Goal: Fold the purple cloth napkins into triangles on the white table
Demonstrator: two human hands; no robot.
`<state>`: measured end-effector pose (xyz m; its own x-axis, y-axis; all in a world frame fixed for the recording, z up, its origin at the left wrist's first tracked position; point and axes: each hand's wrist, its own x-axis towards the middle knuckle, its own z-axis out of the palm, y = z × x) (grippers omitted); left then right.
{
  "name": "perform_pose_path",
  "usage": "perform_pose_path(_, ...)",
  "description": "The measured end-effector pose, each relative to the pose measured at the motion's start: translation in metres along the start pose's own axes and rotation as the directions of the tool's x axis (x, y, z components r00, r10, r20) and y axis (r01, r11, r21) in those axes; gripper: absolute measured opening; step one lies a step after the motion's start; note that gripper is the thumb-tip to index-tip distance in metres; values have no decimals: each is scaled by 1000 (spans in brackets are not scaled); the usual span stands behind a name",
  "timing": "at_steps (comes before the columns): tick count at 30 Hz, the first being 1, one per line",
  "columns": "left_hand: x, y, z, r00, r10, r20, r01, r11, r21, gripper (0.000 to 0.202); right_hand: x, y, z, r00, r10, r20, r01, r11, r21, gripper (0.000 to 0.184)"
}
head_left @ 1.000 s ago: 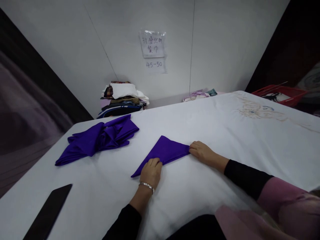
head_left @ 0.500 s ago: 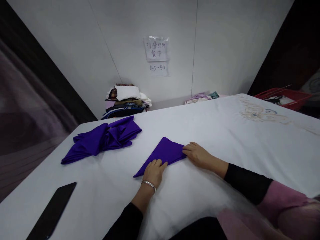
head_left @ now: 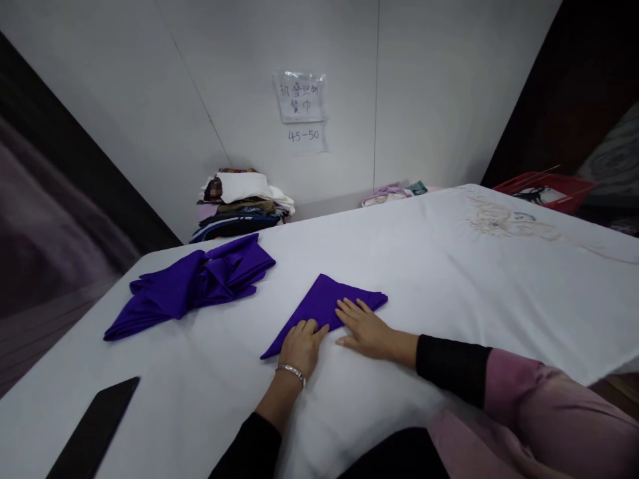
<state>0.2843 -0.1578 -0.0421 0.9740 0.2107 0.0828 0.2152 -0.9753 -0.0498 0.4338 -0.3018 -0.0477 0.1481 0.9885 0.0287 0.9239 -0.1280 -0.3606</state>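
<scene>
A purple cloth napkin, folded into a triangle, lies on the white tablecloth in front of me. My left hand, with a silver bracelet at its wrist, holds the near edge, fingers bent over the cloth and thumb along the edge. Flat on the right half of the napkin rests my right hand, its fingers spread and the thumb just off the near edge. The right corner of the triangle sticks out past my right fingers. More purple napkins lie in a loose folded heap to the left.
A dark flat phone-like slab lies at the near left. Beyond the table's far edge are a stack of folded clothes and a smaller cloth pile. At the far right stands a red basket. Handwritten paper hangs on the wall.
My right hand has let go of the napkin's right corner, moved left and flattened onto the cloth. My left hand stays at the near edge. The whole view has shifted slightly.
</scene>
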Motion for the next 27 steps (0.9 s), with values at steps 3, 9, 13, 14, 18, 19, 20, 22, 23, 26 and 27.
perform_pose_path(3,-1,-1,2,1000,2,-1,-2,1000,-18,45,-17,20,-4,997,76,-32,-78,994,-71,79)
perform_pose_path(9,-2,1,3,1000,-12,-3,12,1000,-18,49,-45,56,-14,981,178,-83,-189,968,-165,74)
perform_pose_path(13,-2,3,0,1000,-24,15,24,999,-23,46,-46,59,-25,967,216,-135,-239,951,-197,74)
perform_pose_path(14,-2,4,-1,1000,-26,18,26,999,-21,45,-42,55,-28,967,201,-160,-230,953,-197,74)
perform_pose_path(18,-3,5,-2,1000,-24,-9,23,1000,-10,40,-12,19,-35,980,53,-190,-80,988,-133,74)
perform_pose_path(19,-3,6,-2,1000,-22,-22,22,1000,-8,37,-2,9,-35,985,12,-174,-31,994,-106,74)
perform_pose_path(20,-3,6,-2,999,-22,-33,22,1000,-6,34,7,-1,-33,988,-25,-155,13,997,-79,73)
perform_pose_path(22,-4,7,-2,999,-22,-48,22,1000,-7,29,25,-14,-26,990,-76,-120,72,997,-33,72)
perform_pose_path(23,-4,7,-2,998,-23,-51,22,1000,-8,27,32,-16,-22,991,-85,-107,83,996,-19,72)
perform_pose_path(26,-5,8,-2,998,-23,-52,23,1000,-17,26,44,-12,-7,995,-70,-71,68,997,-30,68)
perform_pose_path(27,-5,9,-1,998,-21,-52,20,1000,-22,27,46,-8,-2,996,-59,-60,56,997,-47,67)
